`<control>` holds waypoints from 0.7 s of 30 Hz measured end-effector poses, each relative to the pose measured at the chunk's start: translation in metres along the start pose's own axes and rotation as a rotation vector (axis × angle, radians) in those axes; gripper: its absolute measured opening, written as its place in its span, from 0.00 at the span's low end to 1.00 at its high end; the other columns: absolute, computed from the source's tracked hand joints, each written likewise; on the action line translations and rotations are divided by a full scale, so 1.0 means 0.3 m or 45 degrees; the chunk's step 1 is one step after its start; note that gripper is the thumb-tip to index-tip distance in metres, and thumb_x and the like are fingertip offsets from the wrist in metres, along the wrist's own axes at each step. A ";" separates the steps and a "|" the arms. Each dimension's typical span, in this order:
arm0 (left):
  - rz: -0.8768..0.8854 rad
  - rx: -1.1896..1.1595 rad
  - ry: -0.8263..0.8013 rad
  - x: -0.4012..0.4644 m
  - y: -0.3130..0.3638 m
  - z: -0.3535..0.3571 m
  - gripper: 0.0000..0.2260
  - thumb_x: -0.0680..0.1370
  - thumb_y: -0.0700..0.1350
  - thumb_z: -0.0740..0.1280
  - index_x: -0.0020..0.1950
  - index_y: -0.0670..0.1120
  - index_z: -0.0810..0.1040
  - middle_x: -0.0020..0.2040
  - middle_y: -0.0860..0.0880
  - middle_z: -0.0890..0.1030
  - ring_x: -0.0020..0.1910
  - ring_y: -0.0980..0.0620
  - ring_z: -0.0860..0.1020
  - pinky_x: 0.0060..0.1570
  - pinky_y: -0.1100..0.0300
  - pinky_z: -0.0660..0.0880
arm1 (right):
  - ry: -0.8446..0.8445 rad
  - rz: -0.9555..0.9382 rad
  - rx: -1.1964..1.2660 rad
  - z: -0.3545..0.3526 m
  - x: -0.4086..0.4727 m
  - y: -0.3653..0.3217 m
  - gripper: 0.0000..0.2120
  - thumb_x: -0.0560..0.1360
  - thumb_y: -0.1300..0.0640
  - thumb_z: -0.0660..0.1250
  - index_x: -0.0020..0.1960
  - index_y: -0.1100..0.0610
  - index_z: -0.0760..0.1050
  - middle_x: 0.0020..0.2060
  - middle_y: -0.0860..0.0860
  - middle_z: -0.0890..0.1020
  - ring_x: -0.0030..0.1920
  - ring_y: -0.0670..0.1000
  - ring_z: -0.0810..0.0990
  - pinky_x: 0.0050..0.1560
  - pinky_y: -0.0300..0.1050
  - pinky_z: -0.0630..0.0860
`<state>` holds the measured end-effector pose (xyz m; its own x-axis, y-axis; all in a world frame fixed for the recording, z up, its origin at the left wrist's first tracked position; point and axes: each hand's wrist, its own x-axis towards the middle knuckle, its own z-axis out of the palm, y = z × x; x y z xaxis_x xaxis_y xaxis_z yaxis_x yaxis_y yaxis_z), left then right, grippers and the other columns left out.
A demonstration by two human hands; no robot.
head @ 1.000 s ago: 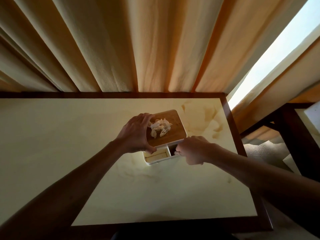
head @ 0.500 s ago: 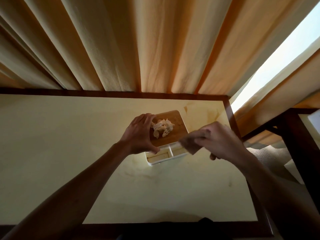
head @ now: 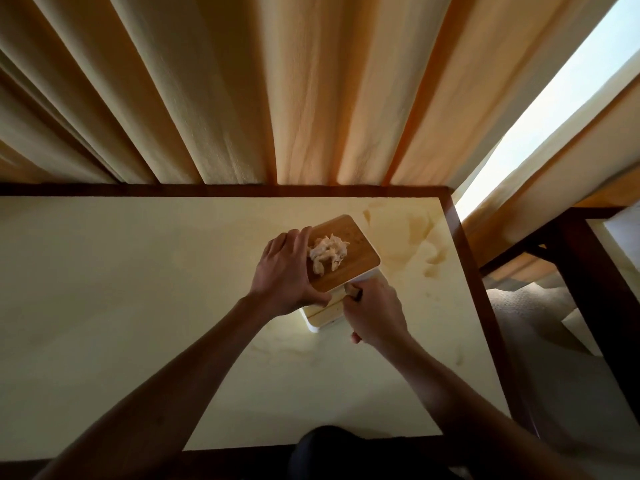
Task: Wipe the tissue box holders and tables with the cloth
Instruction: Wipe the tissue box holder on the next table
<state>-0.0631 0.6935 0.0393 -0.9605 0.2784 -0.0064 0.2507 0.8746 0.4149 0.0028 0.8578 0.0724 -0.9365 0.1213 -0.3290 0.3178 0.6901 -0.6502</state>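
- Two bare forearms rise from the bottom of the frame over a pale yellow table (head: pixel 138 306) framed by a dark wooden border; a dark rounded shape sits at the bottom centre against the near border, too dim to identify.
- The tabletop lies open across the whole left half and along the lower centre, while to the right of the hands only a narrow strip remains before the right border.
- The right hand (head: pixel 375 315), centre right, has its fingers curled at the near end of the tissue box holder (head: pixel 346 268); a small bit of pale material, possibly the cloth (head: pixel 351 289), shows at its fingertips, but what it holds cannot be told for certain.
- The left hand (head: pixel 287 275), at centre, grips the holder's left side, thumb hooked round the near corner of the lid and fingers extended along the left edge.
- The holder stands right of centre, well in from the far border and nearer the right one; it has a white body and a wooden lid, with a tuft of tissue (head: pixel 327 256) rising from the middle of the lid.
- Its long axis runs diagonally, from the lower centre toward the upper left, the white compartment end pointing to the viewer.
- Brownish smears (head: pixel 419 244) mark the tabletop just right of the holder, toward the far right corner.
- Behind the far border hang pleated cream curtains (head: pixel 242 91), with a bright window strip at upper right and a second dark-framed table (head: pixel 588 271) at the right edge.
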 end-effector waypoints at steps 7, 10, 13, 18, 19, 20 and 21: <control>0.046 -0.009 0.016 0.005 -0.003 0.002 0.51 0.59 0.67 0.75 0.74 0.51 0.55 0.68 0.48 0.69 0.66 0.46 0.68 0.68 0.51 0.65 | -0.648 -0.059 -0.256 -0.128 0.146 0.017 0.05 0.77 0.60 0.62 0.50 0.55 0.74 0.44 0.52 0.80 0.24 0.48 0.74 0.25 0.40 0.69; 0.046 0.012 0.019 0.002 0.002 0.003 0.51 0.59 0.67 0.75 0.73 0.51 0.55 0.68 0.48 0.69 0.66 0.47 0.68 0.67 0.52 0.66 | -0.851 0.071 -0.405 -0.138 0.198 0.006 0.07 0.74 0.66 0.64 0.44 0.56 0.68 0.39 0.53 0.72 0.25 0.48 0.69 0.26 0.39 0.64; 0.038 0.023 0.010 0.004 0.002 0.001 0.51 0.59 0.68 0.75 0.73 0.51 0.55 0.68 0.48 0.69 0.65 0.48 0.68 0.67 0.53 0.66 | -0.912 0.097 -0.474 -0.125 0.218 0.008 0.11 0.73 0.67 0.65 0.44 0.56 0.64 0.35 0.52 0.66 0.23 0.47 0.67 0.25 0.37 0.61; 0.036 0.017 -0.009 0.001 -0.006 -0.002 0.52 0.59 0.68 0.75 0.74 0.51 0.55 0.68 0.49 0.68 0.66 0.48 0.67 0.67 0.53 0.65 | -0.922 0.044 -0.466 -0.130 0.217 0.033 0.11 0.73 0.69 0.64 0.45 0.58 0.64 0.34 0.53 0.65 0.25 0.47 0.65 0.25 0.38 0.60; 0.043 0.019 -0.023 0.000 -0.008 -0.002 0.52 0.59 0.68 0.75 0.75 0.50 0.55 0.68 0.49 0.68 0.66 0.48 0.67 0.67 0.53 0.65 | -0.920 0.060 -0.418 -0.139 0.218 0.042 0.11 0.73 0.69 0.65 0.45 0.57 0.64 0.34 0.52 0.65 0.25 0.46 0.64 0.26 0.39 0.60; 0.049 0.020 -0.031 -0.002 -0.010 -0.003 0.53 0.59 0.68 0.76 0.75 0.50 0.55 0.69 0.49 0.68 0.67 0.48 0.66 0.67 0.53 0.65 | -0.912 0.076 -0.382 -0.146 0.219 0.047 0.11 0.73 0.70 0.64 0.45 0.57 0.64 0.35 0.52 0.66 0.23 0.45 0.65 0.26 0.39 0.60; 0.052 0.018 -0.037 -0.002 -0.012 -0.004 0.53 0.59 0.68 0.76 0.75 0.50 0.55 0.69 0.49 0.67 0.67 0.48 0.66 0.68 0.52 0.65 | -0.911 0.079 -0.378 -0.147 0.217 0.047 0.11 0.73 0.70 0.64 0.46 0.57 0.65 0.35 0.52 0.67 0.22 0.45 0.66 0.26 0.39 0.62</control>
<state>-0.0635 0.6897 0.0390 -0.9455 0.3251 -0.0160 0.2915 0.8677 0.4027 -0.0601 0.9068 0.0720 -0.5626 -0.2547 -0.7865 0.2189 0.8715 -0.4388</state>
